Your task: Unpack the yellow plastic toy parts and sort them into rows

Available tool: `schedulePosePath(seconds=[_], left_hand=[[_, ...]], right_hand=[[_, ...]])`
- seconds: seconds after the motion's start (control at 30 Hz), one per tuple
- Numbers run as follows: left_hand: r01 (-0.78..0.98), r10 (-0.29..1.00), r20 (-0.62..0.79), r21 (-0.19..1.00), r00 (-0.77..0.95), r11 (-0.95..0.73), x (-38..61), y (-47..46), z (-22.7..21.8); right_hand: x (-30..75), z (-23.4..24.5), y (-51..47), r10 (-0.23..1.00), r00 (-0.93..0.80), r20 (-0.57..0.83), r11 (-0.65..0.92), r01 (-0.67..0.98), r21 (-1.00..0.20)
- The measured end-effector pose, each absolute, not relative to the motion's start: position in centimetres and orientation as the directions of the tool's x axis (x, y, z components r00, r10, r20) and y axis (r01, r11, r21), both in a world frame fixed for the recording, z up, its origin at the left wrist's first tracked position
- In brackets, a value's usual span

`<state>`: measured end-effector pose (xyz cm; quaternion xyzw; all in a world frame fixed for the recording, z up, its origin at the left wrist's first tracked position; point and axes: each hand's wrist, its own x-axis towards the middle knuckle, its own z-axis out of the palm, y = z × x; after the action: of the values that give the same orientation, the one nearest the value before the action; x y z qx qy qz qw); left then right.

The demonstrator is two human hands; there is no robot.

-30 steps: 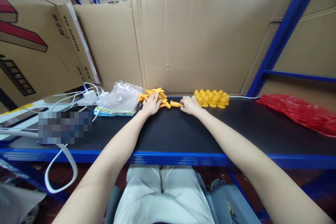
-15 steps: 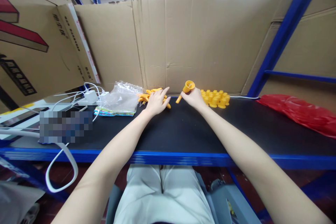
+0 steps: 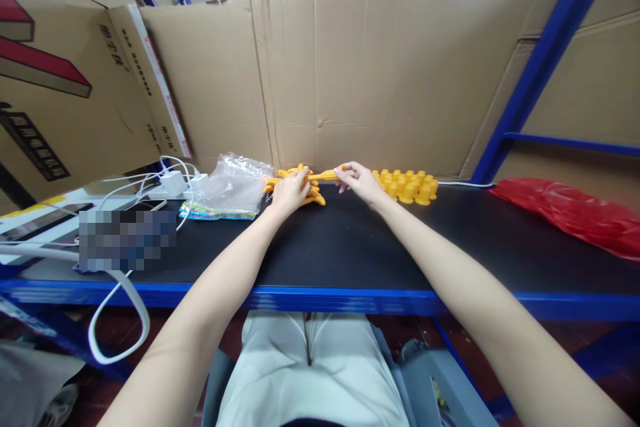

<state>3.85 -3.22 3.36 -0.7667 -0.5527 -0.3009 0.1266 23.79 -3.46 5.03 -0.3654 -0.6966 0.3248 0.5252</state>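
Note:
A long orange-yellow plastic piece (image 3: 325,175) stretches level between my two hands. My right hand (image 3: 361,183) is closed on its thicker right end, with the thumb and fingers pinching. The left end of the piece narrows and meets the fingertips of my left hand (image 3: 291,191), which are bent and closed on it. Under and around my left hand lies a heap of curved orange-yellow plastic pieces (image 3: 315,197), partly hidden by the fingers. Just right of my right hand, several yellow cup-like plastic pieces (image 3: 409,187) stand in close rows.
Clear plastic bags (image 3: 235,177) lie left of the heap, beside white chargers and cables (image 3: 173,183). A red plastic bag (image 3: 565,210) lies at the right. Cardboard (image 3: 380,73) walls off the back of the black tabletop (image 3: 345,253), which has a blue front edge (image 3: 340,300).
The yellow cup-ended piece in my right hand has swung from upright-tilted to level, its cup end no longer showing. My left fingers, spread before, have closed on the narrow end.

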Motion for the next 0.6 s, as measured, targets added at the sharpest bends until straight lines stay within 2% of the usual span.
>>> schedulePosePath(seconds=[0.13, 0.23, 0.37, 0.47, 0.53, 0.6], left_hand=[[0.938, 0.786, 0.589, 0.127, 0.19, -0.322, 3.4, -3.0, 3.3], [0.947, 0.8, 0.569, 0.107, 0.191, -0.303, 3.3, -3.0, 3.4], [0.948, 0.808, 0.553, 0.096, 0.203, -0.304, 3.3, -3.1, 3.4], [0.946, 0.813, 0.544, 0.099, 0.208, -0.309, 3.3, -3.1, 3.5], [0.945, 0.819, 0.534, 0.103, 0.21, -0.31, 3.3, -3.1, 3.5], [0.94, 0.82, 0.526, 0.101, 0.227, -0.325, 3.4, -3.2, 3.5]], right_hand=[[24.3, 4.3, -2.1, 0.863, -0.196, 0.466, 0.504, 0.27, -0.82], [24.8, 3.8, -1.4, 0.801, -0.28, 0.529, 0.598, 0.359, -0.716], [25.6, 4.3, -2.1, 0.648, -0.41, 0.642, 0.736, 0.553, -0.39], [26.2, 5.1, -3.3, 0.561, -0.507, 0.654, 0.736, 0.667, -0.114], [26.3, 5.4, -3.9, 0.543, -0.536, 0.646, 0.698, 0.716, 0.007], [26.1, 5.5, -4.1, 0.548, -0.54, 0.639, 0.659, 0.749, 0.067]])
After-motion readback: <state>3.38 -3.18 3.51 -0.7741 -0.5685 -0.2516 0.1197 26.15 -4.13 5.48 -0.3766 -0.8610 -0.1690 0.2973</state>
